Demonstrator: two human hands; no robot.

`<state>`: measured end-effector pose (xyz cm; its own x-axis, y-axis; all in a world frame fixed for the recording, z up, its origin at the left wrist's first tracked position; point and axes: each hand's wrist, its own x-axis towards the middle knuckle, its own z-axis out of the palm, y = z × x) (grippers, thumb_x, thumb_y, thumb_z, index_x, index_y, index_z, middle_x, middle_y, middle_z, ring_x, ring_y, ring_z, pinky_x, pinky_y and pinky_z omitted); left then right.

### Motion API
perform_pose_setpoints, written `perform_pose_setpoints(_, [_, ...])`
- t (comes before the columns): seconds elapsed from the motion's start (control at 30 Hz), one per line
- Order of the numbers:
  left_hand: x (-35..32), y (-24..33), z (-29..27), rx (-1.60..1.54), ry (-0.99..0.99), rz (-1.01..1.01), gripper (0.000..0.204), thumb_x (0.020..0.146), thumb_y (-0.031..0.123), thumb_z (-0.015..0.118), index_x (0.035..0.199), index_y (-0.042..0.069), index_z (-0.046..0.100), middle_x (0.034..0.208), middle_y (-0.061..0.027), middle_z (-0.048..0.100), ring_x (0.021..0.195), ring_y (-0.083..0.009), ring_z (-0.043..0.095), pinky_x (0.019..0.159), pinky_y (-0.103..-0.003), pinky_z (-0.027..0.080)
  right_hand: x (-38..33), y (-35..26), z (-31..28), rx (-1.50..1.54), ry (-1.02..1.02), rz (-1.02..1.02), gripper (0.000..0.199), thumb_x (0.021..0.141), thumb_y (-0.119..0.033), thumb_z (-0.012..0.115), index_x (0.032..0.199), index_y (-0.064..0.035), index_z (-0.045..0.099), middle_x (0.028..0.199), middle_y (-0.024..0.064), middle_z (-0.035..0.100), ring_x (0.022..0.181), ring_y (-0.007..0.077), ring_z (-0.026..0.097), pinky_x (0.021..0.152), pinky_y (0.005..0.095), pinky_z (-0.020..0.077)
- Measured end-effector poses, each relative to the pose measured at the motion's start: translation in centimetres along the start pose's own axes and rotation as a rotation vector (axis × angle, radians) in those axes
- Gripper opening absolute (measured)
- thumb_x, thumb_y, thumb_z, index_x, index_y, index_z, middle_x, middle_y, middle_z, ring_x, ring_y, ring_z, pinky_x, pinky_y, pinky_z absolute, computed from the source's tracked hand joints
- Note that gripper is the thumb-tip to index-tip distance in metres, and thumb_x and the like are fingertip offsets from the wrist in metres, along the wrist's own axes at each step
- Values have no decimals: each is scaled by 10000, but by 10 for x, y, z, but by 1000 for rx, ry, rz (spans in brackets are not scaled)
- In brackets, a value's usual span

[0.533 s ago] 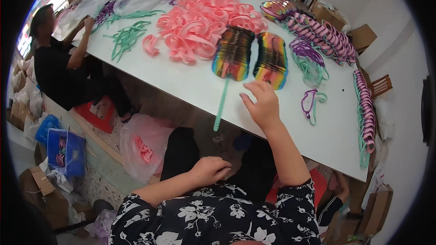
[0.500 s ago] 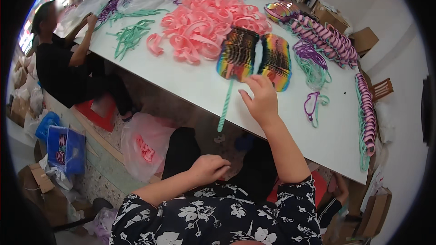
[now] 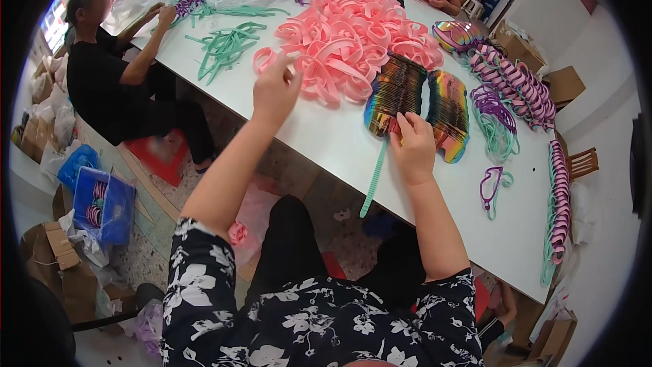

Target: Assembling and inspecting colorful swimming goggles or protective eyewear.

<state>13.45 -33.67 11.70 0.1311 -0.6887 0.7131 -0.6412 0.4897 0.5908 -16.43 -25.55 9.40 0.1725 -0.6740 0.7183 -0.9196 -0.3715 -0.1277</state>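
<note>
Left hand (image 3: 275, 88) risen from lap, fingers loosely curled above pink bands (image 3: 353, 41), right hand (image 3: 412, 146) pinching iridescent lenses (image 3: 395, 94)

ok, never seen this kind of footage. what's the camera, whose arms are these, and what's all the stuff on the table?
There is no machine here. The one view comes from a wide fisheye camera worn on a person's head, looking down, so straight edges bend near the rim. The two bare forearms coming up from the bottom are that person's own.

The left hand reaches over the edge of a heap of pink plastic frames. Whether it grips one cannot be told. The right hand rests on the near edge of a row of rainbow mirrored lenses, with a teal strap hanging over the edge of the white table.

Also on the table are loose teal straps, purple frames and one lone purple frame. Two other people sit at the far edges.
</note>
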Motion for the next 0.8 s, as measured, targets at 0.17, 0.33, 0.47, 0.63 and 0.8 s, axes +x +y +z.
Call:
perform_pose_setpoints(0.17, [52,-66,38,379,-151,-46,257,842,188,715,1063,56,710,794,-127,700,759,-325,671,698,-426,525,-7,-25,-25,130,110,25,418,730,-80,795,1136,-32,705,1094,105,652,982,308,613,868,405,501])
perform_pose_setpoints(0.33, [31,-11,27,-76,25,30,240,900,69,646,1132,52,705,763,-97,675,730,-199,680,698,-303,527,-44,-39,-71,227,175,115,440,719,-58,832,1137,-18,701,1066,134,658,950,289,632,849,361,511])
perform_pose_setpoints(0.47, [-27,68,-21,-476,5,62,240,938,-15,562,1147,3,677,821,-82,678,802,-155,671,751,-275,519,-89,-59,-104,512,111,322,442,734,-9,812,1157,1,685,1082,149,663,999,247,647,910,319,496])
perform_pose_setpoints(0.63, [-124,101,-77,-1059,-456,-288,268,986,11,457,1205,-49,601,1089,-152,672,1018,-227,662,923,-355,519,-151,-85,-119,955,-52,466,448,753,-7,800,1180,20,668,1111,117,668,1006,226,639,910,325,493])
perform_pose_setpoints(0.8, [-204,147,-64,-1259,-515,-1012,258,969,65,612,1205,-12,545,1043,-113,654,908,-178,668,835,-307,548,-205,-99,-128,926,-164,665,431,758,-30,799,1172,-12,677,1088,103,659,984,190,643,875,298,513])
